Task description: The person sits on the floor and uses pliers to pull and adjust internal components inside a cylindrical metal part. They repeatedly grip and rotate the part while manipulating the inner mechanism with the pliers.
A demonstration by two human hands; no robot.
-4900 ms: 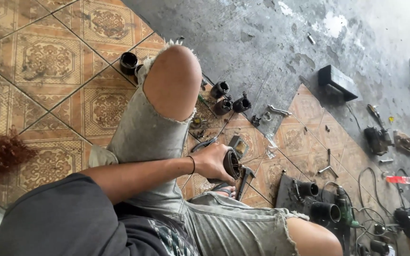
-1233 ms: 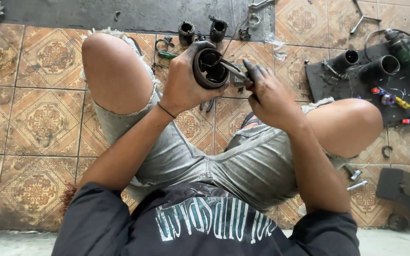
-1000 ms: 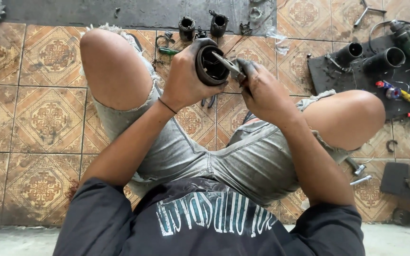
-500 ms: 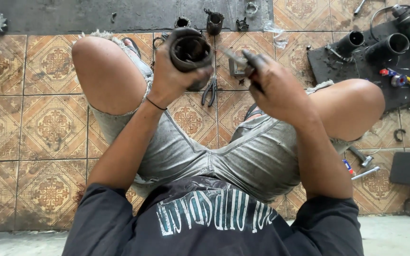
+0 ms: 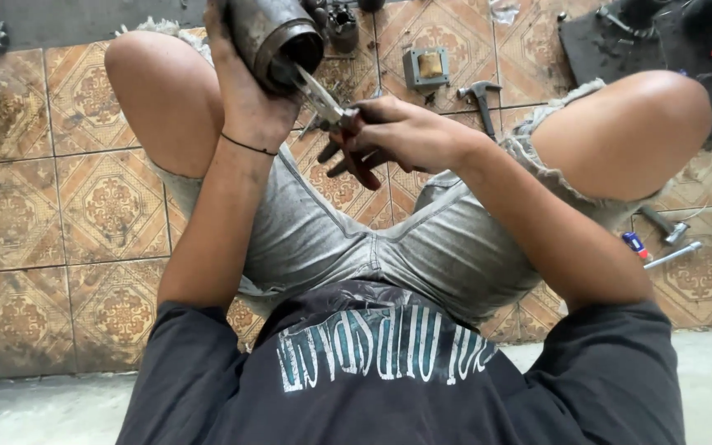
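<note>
Fingers (image 5: 245, 78) of left hand (image 5: 249, 107) clamped round metal cylinder (image 5: 274, 33), raised above left knee. Right hand (image 5: 401, 132) grips pliers (image 5: 331, 111), tips inside cylinder mouth. Hammer (image 5: 481, 92) on tiled floor (image 5: 59, 206).

The cylinder (image 5: 274, 33) sits in the left hand (image 5: 245, 99), pliers (image 5: 331, 111) in the right hand (image 5: 397, 132) reaching into it. Beyond, a hammer (image 5: 481, 91) lies on the floor (image 5: 59, 206) right of a block (image 5: 426, 67).
</note>
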